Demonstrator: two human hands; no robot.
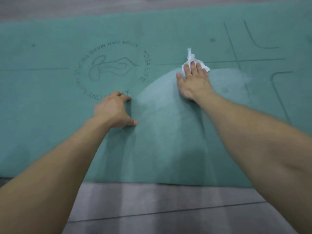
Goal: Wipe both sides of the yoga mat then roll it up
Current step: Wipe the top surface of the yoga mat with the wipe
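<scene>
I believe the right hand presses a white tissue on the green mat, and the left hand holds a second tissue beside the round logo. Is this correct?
Not quite. In the head view the left hand holds no tissue; its fingertips rest bare on the green mat beside the round logo. The right hand does press the white tissue on the mat.

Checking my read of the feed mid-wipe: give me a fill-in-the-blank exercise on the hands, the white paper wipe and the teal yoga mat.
The hand pressing the crumpled white paper wipe is the person's ____ one. The left hand rests on the teal yoga mat, holding ____. The mat lies unrolled on a ____ floor.
Missing: right; nothing; grey.
</scene>
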